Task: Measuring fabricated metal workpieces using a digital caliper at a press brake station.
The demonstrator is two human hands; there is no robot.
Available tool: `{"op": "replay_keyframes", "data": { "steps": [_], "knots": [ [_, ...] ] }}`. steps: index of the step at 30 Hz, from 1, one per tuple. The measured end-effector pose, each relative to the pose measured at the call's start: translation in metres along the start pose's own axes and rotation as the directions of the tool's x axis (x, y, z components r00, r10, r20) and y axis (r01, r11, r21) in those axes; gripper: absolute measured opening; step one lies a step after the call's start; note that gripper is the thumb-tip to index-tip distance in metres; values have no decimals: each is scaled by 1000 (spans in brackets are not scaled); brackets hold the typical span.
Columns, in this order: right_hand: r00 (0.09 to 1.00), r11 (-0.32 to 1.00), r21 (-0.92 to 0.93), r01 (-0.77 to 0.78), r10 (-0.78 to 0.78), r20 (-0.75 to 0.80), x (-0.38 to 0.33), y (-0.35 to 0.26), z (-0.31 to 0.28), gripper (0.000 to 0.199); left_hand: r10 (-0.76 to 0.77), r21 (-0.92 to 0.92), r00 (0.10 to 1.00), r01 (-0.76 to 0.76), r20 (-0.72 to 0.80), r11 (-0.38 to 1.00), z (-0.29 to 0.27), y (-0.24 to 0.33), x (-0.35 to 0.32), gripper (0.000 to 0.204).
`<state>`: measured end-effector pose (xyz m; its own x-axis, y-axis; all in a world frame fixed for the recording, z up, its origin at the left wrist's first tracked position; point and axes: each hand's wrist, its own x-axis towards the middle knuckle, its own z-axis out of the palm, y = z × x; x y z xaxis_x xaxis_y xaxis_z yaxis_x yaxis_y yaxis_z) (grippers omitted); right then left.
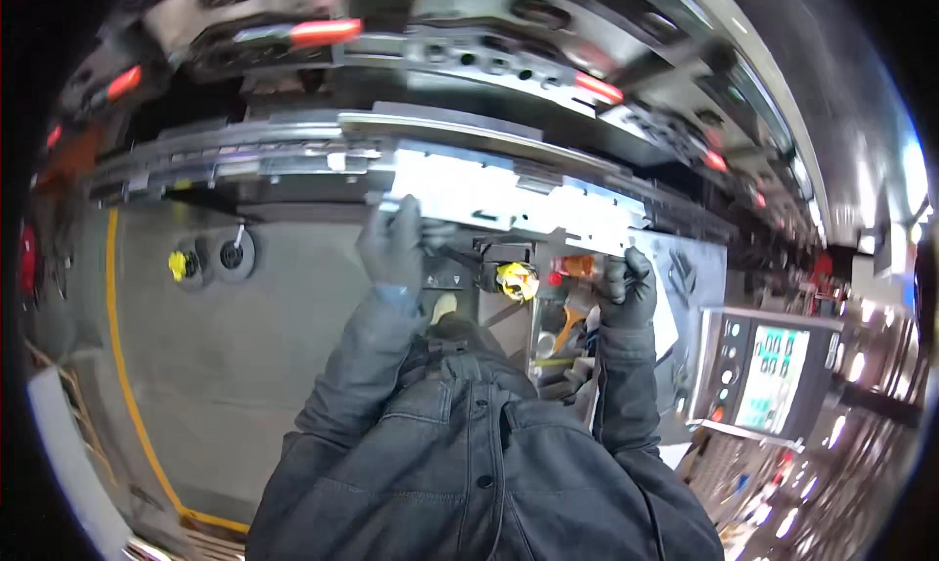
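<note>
A bright, shiny sheet-metal part [455,187] with small cut-outs along its near edge spans the space in front of me, lying against the long machine bed [264,160]. My left hand [393,246], in a dark glove, grips its left end from the near side. At the right end, my gloved right hand [629,285] has its fingers curled around the near corner. Glare washes out much of the metal surface, and the fingers beneath it are hidden.
Overhead runs a row of machine clamps with red handles [326,33]. At right stands a control panel [768,375] with a lit screen. A small table [699,268] and a yellow-and-black item [516,281] lie below the part. A yellow line [122,336] marks the floor at left.
</note>
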<state>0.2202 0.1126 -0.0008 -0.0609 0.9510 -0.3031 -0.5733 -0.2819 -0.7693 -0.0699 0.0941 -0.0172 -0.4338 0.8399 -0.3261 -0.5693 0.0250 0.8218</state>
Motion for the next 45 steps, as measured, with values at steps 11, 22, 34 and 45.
{"op": "replay_keyframes", "data": {
  "steps": [11, 22, 34, 45],
  "knots": [
    [877, 930, -301, 213, -317, -360, -153, 26, 22, 27, -385, 13, 541, 567, 748, 824, 19, -84, -79, 37],
    [958, 997, 74, -38, 57, -281, -230, 51, -13, 25, 123, 115, 366, -565, 922, 817, 82, -122, -88, 38],
    [153, 145, -606, -782, -898, -413, -398, 135, -321, 51, -510, 552, -211, 319, 834, 770, 152, -119, -73, 37],
    [168, 303, -442, -845, -633, -755, -376, 119, -340, 43, -697, 787, -381, 167, 608, 594, 168, -149, -90, 35]
  ]
}}
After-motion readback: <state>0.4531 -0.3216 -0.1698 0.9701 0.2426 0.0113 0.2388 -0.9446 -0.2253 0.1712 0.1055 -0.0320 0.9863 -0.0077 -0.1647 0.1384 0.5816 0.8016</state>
